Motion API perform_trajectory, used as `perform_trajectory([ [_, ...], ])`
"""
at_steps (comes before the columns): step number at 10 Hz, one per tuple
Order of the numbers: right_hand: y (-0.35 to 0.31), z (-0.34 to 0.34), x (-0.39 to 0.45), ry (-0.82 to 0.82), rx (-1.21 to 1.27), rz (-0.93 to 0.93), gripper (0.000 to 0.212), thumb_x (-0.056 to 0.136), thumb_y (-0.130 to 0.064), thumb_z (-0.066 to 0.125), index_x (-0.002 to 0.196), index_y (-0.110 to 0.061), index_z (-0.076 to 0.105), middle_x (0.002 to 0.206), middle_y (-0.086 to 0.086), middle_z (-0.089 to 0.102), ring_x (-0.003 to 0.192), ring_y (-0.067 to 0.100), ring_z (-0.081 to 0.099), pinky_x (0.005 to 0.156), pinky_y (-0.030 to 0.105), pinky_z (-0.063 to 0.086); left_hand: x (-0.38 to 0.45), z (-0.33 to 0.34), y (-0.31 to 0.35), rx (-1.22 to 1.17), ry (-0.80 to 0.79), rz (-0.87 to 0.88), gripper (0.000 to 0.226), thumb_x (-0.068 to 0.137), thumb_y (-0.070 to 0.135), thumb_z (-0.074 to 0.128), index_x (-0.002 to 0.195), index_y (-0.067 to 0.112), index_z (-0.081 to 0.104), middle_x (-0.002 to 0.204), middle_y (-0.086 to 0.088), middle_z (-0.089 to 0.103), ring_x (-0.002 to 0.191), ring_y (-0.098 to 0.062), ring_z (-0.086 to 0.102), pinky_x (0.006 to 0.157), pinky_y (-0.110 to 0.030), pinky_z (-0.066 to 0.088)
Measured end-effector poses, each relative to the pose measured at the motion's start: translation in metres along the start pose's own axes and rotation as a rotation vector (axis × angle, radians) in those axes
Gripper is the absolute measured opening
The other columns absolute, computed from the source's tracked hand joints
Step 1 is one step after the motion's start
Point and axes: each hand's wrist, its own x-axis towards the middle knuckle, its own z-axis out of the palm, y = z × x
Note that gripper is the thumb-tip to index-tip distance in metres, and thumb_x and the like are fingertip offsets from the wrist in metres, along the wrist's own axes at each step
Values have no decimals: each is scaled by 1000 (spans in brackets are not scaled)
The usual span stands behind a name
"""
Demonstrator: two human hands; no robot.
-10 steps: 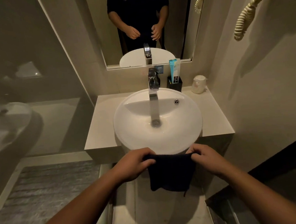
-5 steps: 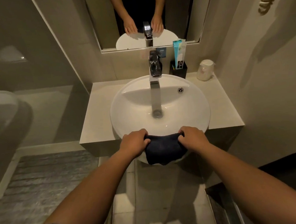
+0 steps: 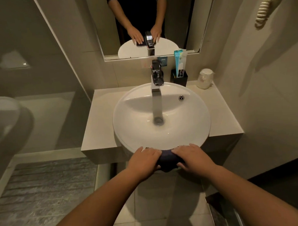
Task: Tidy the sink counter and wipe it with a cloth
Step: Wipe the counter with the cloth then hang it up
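Observation:
A dark cloth lies draped over the near rim of the round white sink, bunched between my two hands. My left hand presses down on its left end and my right hand on its right end, fingers laid flat over it. The sink is set in a pale stone counter. At the counter's back right stand a black holder with a turquoise tube and a white wrapped cup.
A chrome faucet reaches over the basin toward the drain. A mirror hangs above and shows my arms. A glass partition stands left, a wall right with a coiled cord. Below left lies a grey mat.
My hands carried the hanging cloth up and forward onto the sink's near rim and drew closer together, bunching it. The view has come nearer to the sink.

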Motion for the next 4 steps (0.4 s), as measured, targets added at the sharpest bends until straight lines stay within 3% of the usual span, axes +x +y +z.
perform_trajectory([
  [1,-1,-2,1,11,-29,28,43,86,-39,61,127,-33,50,127,-6,61,114,14,54,104,34,36,0,5,-4,-13,-1,-20,33,88,42,61,115,26,52,118,0,63,102,-19,57,93,-34,43],
  [2,-8,-11,-3,-7,-67,46,43,87,-42,57,128,-31,48,129,-3,58,117,17,51,106,37,34,-2,2,-3,5,13,-6,34,88,41,59,117,26,51,120,0,61,103,-19,55,94,-34,41],
  [3,-15,-22,-14,60,-78,108,45,90,-49,51,129,-27,49,128,-1,57,112,18,53,99,34,40,-13,-13,-1,18,55,7,43,89,44,55,125,21,50,126,-2,55,110,-20,51,98,-36,41],
  [4,-25,-47,-8,-68,41,181,32,93,-47,48,112,-25,59,107,0,66,92,14,60,85,28,47,-15,-41,2,-67,80,-47,41,94,42,49,128,20,51,127,-4,55,110,-20,52,95,-35,44],
])
